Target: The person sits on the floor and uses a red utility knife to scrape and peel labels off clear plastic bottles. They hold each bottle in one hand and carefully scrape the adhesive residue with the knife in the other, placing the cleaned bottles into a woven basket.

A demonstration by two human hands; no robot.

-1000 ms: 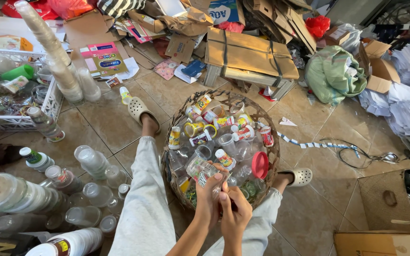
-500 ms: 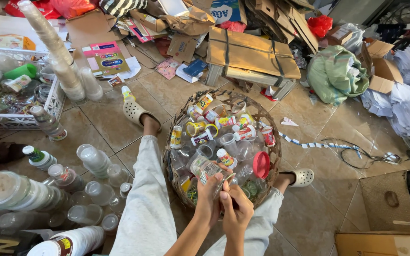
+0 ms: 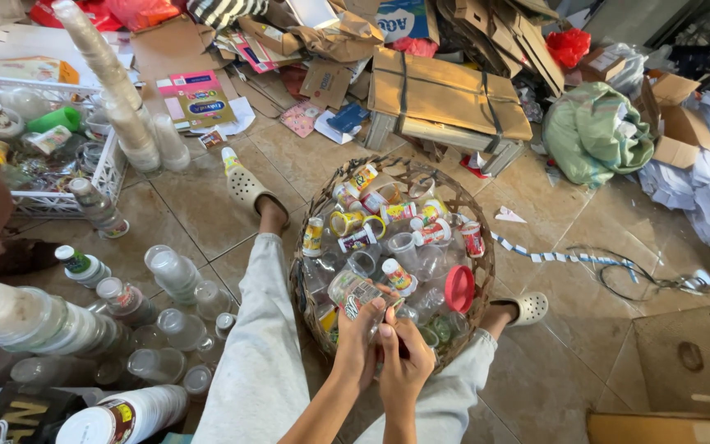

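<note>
Here, a small clear plastic bottle [image 3: 361, 298] with a printed label sits between both hands, held just above the near rim of the woven basket [image 3: 472, 220], so anything that falls off lands back among the other bottles. The left hand [image 3: 358, 341] wraps the bottle's lower part, fingers curled shut around it, thumb on top. The right hand [image 3: 407, 355] meets it from the side, its fingertips pressed together against the label edge as if pinching it; the exact grip is hidden behind the knuckles. Both forearms rise from below, elbows tucked, wrists bent inward.

The basket rests on the tiled floor between the person's spread legs, in pale trousers [image 3: 260, 362], so it is within easy reach. It holds small labelled bottles and a red lid [image 3: 458, 288]. To the left, stacked clear cups [image 3: 172, 271] stand on the floor beside a white wire crate [image 3: 107, 168]. Flattened cardboard [image 3: 445, 90] lies beyond.
</note>
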